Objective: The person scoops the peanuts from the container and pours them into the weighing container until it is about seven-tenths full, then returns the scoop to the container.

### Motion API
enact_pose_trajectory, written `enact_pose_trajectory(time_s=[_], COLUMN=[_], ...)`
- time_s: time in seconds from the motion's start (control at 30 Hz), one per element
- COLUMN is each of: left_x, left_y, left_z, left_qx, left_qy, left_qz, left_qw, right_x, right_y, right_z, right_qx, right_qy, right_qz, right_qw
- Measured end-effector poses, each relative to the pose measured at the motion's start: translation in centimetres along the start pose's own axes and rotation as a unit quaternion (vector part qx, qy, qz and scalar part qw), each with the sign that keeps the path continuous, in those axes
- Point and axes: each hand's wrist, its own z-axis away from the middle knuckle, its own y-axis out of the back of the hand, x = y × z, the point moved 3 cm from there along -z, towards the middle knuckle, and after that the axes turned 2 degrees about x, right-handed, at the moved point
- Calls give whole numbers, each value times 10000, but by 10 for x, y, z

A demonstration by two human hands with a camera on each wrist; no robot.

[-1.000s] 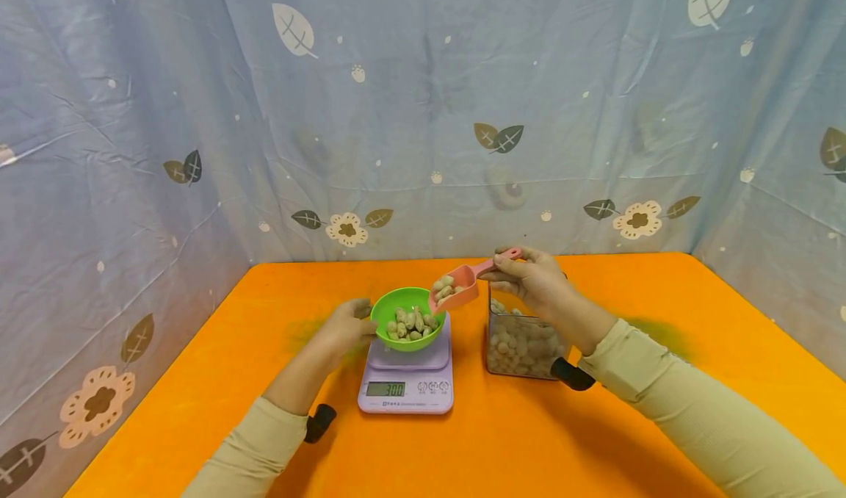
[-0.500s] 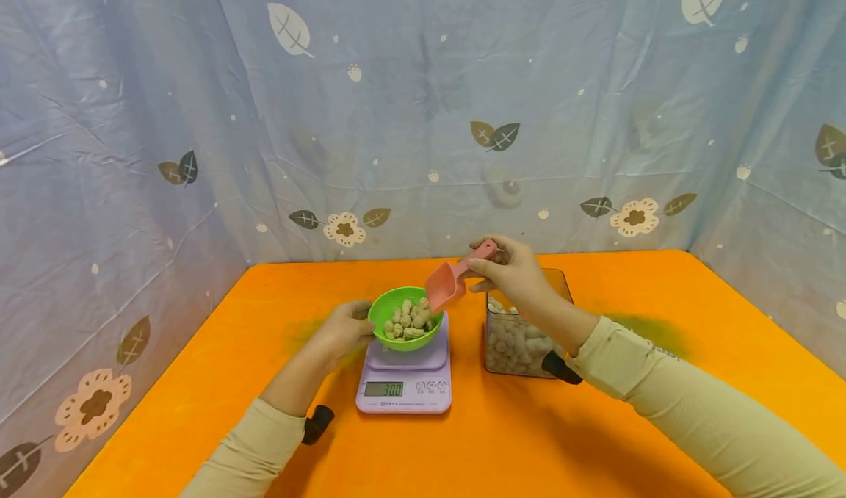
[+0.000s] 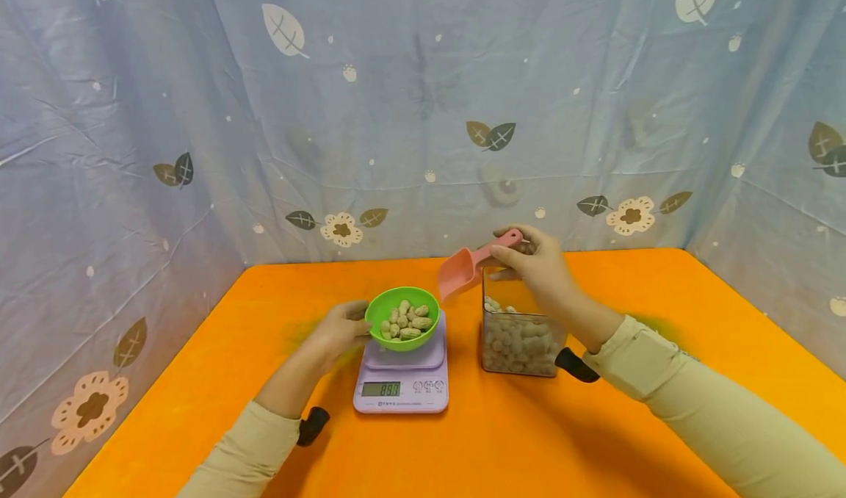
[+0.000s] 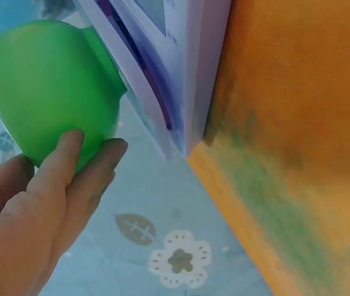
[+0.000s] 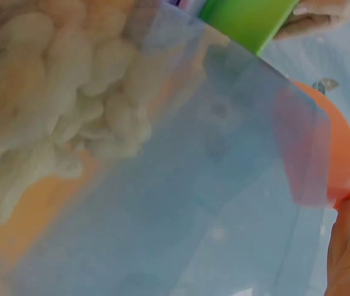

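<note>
A green bowl holding several unshelled peanuts stands on a lilac kitchen scale with a lit display. My left hand is at the bowl's left side; in the left wrist view its extended fingertips touch the outer wall of the bowl. My right hand grips the handle of a pink scoop, held to the right of the bowl and above the table. No peanuts show in the scoop. Its blade also appears through the clear container wall in the right wrist view, as an orange-pink scoop.
Under my right forearm stands a clear square container of peanuts, right of the scale. An orange cloth covers the table. Blue patterned curtains enclose the back and sides.
The scoop tipped its peanuts into the bowl, then drew back right and up, now without visible peanuts. The scale's digits changed from 30.0 to a higher reading. My left hand stayed at the bowl.
</note>
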Motion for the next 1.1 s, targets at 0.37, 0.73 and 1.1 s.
enact_pose_trajectory(time_s=[0.37,0.73,1.1], left_x=[14,36,46], left_y=[11,-14,-66], left_z=[13,22,15], left_qx=[467,547,49], left_qy=[-307,-704,-496], left_qz=[71,406,571], left_qw=[9984,9952,9971], right_x=[-20,-25,-25], right_y=[42,86,93], right_z=[11,19,12], right_qx=[62,114,-123], right_qy=[47,-256,-524], right_qz=[-1648,-1208,2221], right_qw=[9863,9923,9735])
